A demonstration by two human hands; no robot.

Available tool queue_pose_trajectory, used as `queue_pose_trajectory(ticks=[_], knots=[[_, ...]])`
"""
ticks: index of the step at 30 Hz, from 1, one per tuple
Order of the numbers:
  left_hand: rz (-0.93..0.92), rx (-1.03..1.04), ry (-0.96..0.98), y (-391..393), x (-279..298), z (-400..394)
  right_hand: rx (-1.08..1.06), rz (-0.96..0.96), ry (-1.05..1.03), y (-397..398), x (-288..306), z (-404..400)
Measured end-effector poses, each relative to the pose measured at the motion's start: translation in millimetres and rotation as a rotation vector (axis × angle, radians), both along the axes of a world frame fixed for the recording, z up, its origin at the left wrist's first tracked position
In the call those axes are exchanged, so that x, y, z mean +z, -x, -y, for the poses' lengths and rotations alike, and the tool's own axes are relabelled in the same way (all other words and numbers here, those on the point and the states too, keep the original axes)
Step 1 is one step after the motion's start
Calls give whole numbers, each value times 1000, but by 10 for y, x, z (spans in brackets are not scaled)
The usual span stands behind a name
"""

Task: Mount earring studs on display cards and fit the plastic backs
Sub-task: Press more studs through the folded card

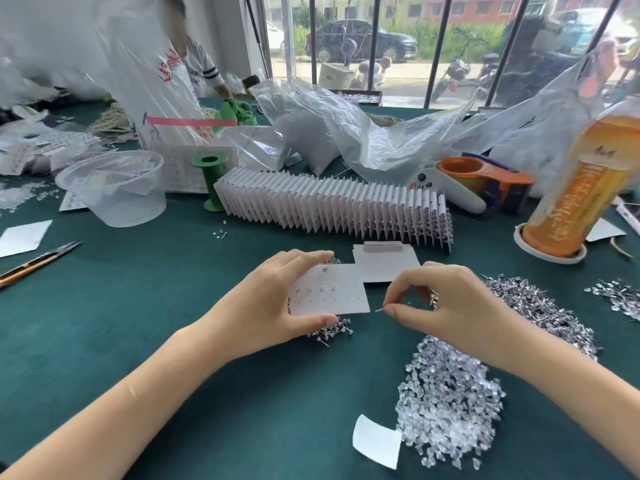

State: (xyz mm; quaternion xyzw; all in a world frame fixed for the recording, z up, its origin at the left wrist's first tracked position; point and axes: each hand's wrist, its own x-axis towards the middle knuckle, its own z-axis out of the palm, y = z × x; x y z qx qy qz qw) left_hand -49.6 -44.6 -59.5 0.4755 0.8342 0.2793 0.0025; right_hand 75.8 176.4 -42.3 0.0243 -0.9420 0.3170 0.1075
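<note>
Left hand (273,299) grips the display card (329,289) by its near and far edges; right hand (446,303) pinches one stud (380,310) just right of it.

A table (138,306) covered in dark teal cloth fills the foreground and runs back to a wide window (398,46) set with dark vertical bars (441,50). Daylight comes through the glass, and outside a dark car (360,39) stands parked on a street beside green shrubs (450,36), with a reddish building (485,8) behind and a bicycle (457,71) near the pane. At the left of the window a pale wall (228,36) rises behind another person (194,64) seated at the far edge of the table.
</note>
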Motion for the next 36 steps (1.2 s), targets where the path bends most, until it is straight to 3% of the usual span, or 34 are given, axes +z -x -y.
queue_pose_trajectory(ticks=[4,10,36], knots=[[23,-44,-12,-61,-8,-22,-39,-210,-173,-4,103,51],[27,-69,-41,-142,2,-42,14,-333,-441,-21,81,218],[-94,-87,-20,-238,45,-60,103,-412,-697,-12,63,251]])
